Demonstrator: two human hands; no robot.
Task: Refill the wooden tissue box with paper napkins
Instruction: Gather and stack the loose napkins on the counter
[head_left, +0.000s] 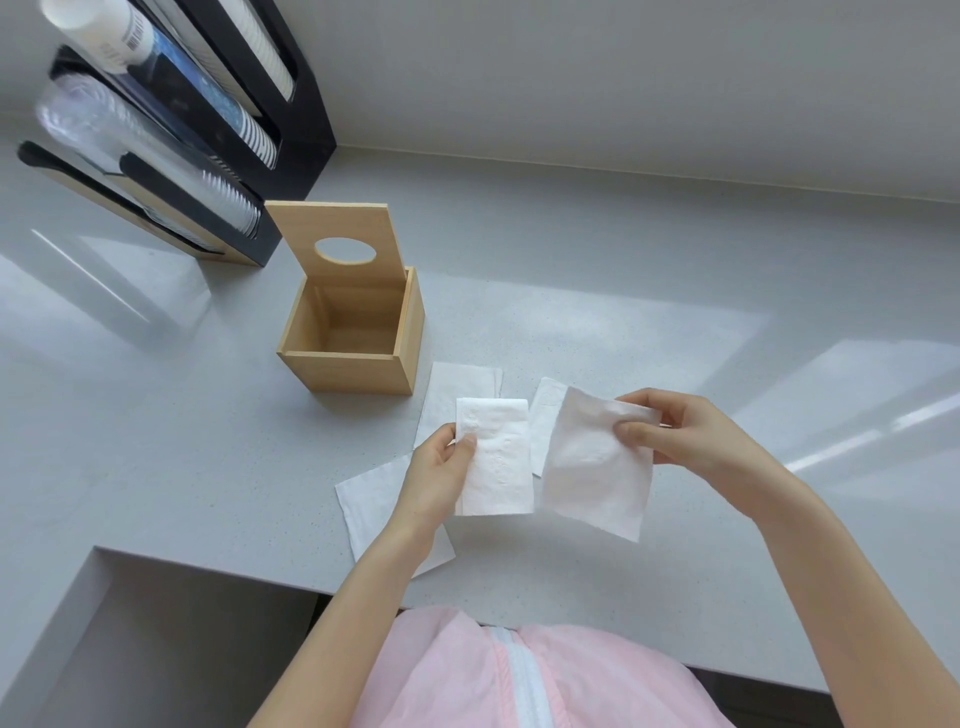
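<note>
Grey counter (597, 291): wooden box (358, 371), napkins (374, 509), dispenser (244, 228).

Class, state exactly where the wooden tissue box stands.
The wooden tissue box stands open, left of centre on the counter, behind the napkins.

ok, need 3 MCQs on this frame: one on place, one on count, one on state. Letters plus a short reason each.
1. Where does the wooden tissue box stand?
A. On the grey counter, beyond the hands
B. In the person's lap
C. On top of the black cup dispenser

2. How many napkins lie loose on the counter, not held?
A. None
B. Three
C. Seven

3. What state is the box in?
A. Lid shut, full
B. Lid raised, inside bare
C. Tipped on its side

Answers:
1 A: it sits upright on the counter beside the dispenser.
2 B: three flat white napkins show around the hands; each hand holds another.
3 B: the holed lid stands up and bare wood shows inside.
</note>
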